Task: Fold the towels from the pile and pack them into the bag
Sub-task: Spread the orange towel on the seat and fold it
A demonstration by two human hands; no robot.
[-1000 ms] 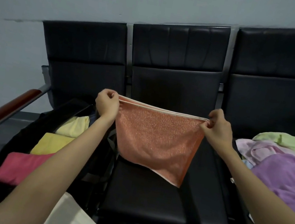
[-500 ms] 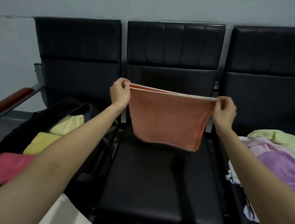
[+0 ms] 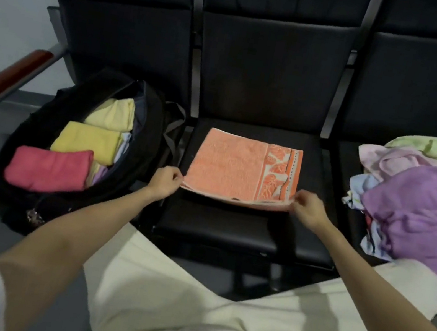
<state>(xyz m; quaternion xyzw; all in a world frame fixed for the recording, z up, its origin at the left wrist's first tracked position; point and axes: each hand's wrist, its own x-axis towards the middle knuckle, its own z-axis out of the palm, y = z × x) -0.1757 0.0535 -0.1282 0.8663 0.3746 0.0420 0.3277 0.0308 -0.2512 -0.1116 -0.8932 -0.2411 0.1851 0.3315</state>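
Head view looked down over my two forearms at three black seats in a row. Far to the left of my grip, a wooden armrest point(image 3: 7, 78) bounded the row. Next came the black bag point(image 3: 145, 111), lying open on the left seat, its rim just beside my left hand point(image 3: 163, 185). Inside it I saw a folded pink towel point(image 3: 48, 172) nearest me, a yellow towel point(image 3: 90, 142) behind it and a paler yellow one point(image 3: 113, 117) farther back. My left hand pinched the near left corner of the orange towel point(image 3: 228, 167), fingers curled round the edge. That towel lay flat on the middle seat point(image 3: 217, 232), its patterned border toward the right, its near edge lifted slightly between my hands. Bare seat showed all round it, most on the near side. My right hand point(image 3: 309, 210) pinched the near right corner likewise. Well to the right of it, the pile point(image 3: 419, 209) of loose purple, pink and green towels sat on the right seat.
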